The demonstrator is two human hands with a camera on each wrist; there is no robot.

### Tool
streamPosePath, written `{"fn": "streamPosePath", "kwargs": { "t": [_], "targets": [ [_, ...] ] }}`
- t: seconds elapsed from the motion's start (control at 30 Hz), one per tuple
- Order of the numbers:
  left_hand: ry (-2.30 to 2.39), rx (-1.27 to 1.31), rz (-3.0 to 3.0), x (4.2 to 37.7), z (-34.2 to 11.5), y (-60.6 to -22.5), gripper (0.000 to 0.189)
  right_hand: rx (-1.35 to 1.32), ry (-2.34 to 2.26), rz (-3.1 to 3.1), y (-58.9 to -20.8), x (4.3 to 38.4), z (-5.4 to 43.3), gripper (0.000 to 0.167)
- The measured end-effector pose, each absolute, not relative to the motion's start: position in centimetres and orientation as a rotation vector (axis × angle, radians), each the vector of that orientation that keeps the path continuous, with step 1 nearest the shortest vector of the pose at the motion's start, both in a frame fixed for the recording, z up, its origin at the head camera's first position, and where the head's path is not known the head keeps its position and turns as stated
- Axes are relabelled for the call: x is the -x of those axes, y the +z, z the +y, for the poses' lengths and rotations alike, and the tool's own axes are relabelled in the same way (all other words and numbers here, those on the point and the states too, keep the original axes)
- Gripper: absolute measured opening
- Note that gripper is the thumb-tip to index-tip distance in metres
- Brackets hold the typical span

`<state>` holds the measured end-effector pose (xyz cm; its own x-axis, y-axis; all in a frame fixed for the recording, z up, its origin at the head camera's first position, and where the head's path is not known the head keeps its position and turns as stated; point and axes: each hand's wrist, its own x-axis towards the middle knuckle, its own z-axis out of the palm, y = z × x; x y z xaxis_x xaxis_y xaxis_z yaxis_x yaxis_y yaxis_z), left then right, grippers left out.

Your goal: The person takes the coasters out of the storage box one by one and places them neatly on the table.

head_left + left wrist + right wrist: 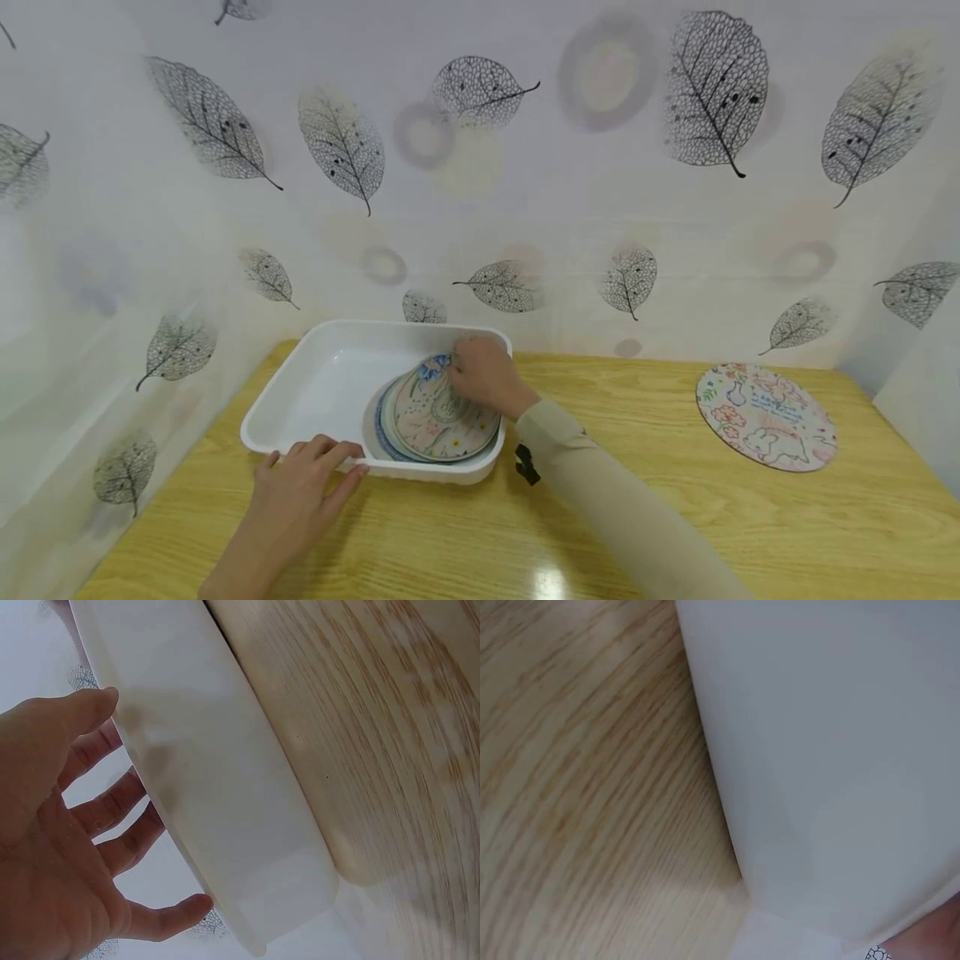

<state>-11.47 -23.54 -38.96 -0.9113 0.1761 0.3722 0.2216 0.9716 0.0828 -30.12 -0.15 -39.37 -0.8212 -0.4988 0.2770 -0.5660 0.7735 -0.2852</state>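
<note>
A white plastic tray (300,392) stands on the table against the wall. Several round patterned mats (427,421) lie overlapping in its right part, the top one printed with flowers. My left hand (303,479) holds the tray's near rim, its fingers over the inner side and the thumb at the rim in the left wrist view. Over the far right part of the mats is my right hand (483,375), bent down inside the tray. Its fingertips are hidden, so I cannot tell whether they pinch a mat. The right wrist view mostly shows the tray's outer wall (817,765).
Another patterned mat (765,417), oval-looking and printed with a rabbit and flowers, lies flat at the right of the wooden table (622,433). A leaf-printed wall covering (570,217) rises behind the table and along its left side.
</note>
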Motion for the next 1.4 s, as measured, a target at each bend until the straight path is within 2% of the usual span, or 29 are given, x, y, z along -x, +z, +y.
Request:
{"fn": "streamPosePath", "kwargs": {
  "t": [0.17, 0.73, 1.4],
  "targets": [
    [-0.184, 0.279, -2.759, 11.4, -23.6, -38.9, 0.016, -0.903, 0.644, -2.722, -39.5, 29.9, 0.2, 0.016],
    [-0.194, 0.284, -2.753, 11.4, -23.7, -39.1, 0.014, -1.045, 0.631, -2.545, -36.8, 27.4, 0.4, 0.014],
    [-0.2, 0.277, -2.772, 11.4, -23.5, -38.9, 0.015, -1.138, 0.608, -2.767, -33.9, 25.4, -0.3, 0.015]
  ]
}}
